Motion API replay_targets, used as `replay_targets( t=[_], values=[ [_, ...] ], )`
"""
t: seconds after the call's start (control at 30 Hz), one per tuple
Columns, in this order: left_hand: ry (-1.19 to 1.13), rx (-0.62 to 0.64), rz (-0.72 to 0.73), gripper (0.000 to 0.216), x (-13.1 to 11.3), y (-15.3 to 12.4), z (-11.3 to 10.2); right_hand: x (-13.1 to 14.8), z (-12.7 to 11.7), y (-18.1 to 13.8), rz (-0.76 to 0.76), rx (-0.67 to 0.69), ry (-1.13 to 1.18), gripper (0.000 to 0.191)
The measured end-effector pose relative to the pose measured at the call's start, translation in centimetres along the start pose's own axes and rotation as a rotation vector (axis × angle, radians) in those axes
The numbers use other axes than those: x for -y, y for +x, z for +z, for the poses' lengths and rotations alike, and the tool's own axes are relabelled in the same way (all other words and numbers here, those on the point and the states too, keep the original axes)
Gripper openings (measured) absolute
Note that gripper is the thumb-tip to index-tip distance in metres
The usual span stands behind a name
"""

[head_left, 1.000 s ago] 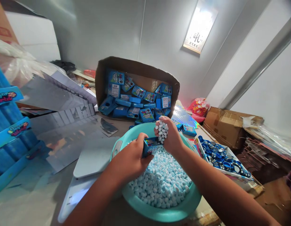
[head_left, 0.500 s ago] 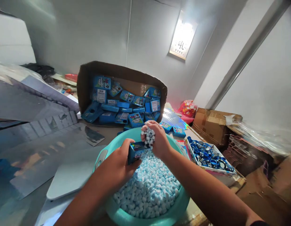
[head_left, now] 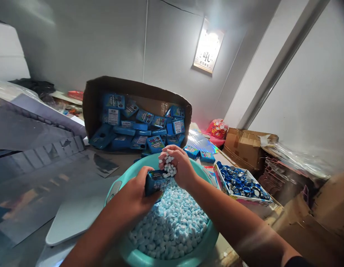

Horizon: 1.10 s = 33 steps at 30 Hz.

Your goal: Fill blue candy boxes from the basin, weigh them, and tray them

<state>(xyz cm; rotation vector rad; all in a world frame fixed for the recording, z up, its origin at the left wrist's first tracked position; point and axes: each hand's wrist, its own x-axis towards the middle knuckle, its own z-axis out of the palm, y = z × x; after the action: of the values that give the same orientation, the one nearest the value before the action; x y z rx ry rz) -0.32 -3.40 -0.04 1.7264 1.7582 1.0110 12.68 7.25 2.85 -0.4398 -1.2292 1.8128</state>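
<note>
My left hand (head_left: 145,189) is wrapped round a blue candy container (head_left: 157,181), held tilted above the basin. Cupped beside its right end, my right hand (head_left: 179,165) holds a handful of small white and pale blue candies (head_left: 169,165). Some of these candies lie right at the container's end; its opening is hidden from me. Below both hands, a turquoise basin (head_left: 207,237) is filled with a heap of the same candies (head_left: 174,226).
Behind the basin a cardboard box (head_left: 138,87) lies on its side with several blue containers inside. Two more blue containers (head_left: 199,152) sit to its right. A tray of blue caps (head_left: 241,181) stands at right, a pale flat panel (head_left: 74,215) at left.
The view has shifted a little, so everything sits slightly further left. My hands keep their grips, and the candies in my right hand have slid lower toward the container's end.
</note>
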Motion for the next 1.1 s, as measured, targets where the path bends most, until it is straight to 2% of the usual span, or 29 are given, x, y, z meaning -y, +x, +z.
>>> replay_targets(
  t=[0.2, 0.43, 0.57, 0.77, 0.9, 1.1],
  values=[
    [0.095, -0.036, -0.061, 0.039, -0.4, -0.2, 0.4, 0.2, 0.3, -0.4, -0.054, 0.013, -0.066, 0.016],
    [0.097, -0.03, -0.031, 0.036, -0.8, -0.4, 0.3, 0.5, 0.3, -0.4, -0.064, 0.013, -0.068, 0.02],
    [0.069, 0.018, 0.006, 0.04, -0.8, -0.6, -0.1, 0.7, 0.3, -0.6, -0.058, -0.044, 0.001, 0.019],
    [0.079, -0.105, 0.058, 0.043, -0.6, -0.6, 0.0, 0.7, 0.4, -0.6, -0.127, -0.024, 0.018, 0.017],
    [0.061, -0.013, 0.109, 0.036, -0.6, -0.5, -0.2, 0.5, 0.3, -0.5, -0.115, -0.05, 0.009, 0.017],
    [-0.074, -0.003, 0.078, 0.036, -0.6, -0.5, -0.7, 0.7, 0.4, -0.6, -0.093, -0.025, 0.04, 0.023]
  ],
)
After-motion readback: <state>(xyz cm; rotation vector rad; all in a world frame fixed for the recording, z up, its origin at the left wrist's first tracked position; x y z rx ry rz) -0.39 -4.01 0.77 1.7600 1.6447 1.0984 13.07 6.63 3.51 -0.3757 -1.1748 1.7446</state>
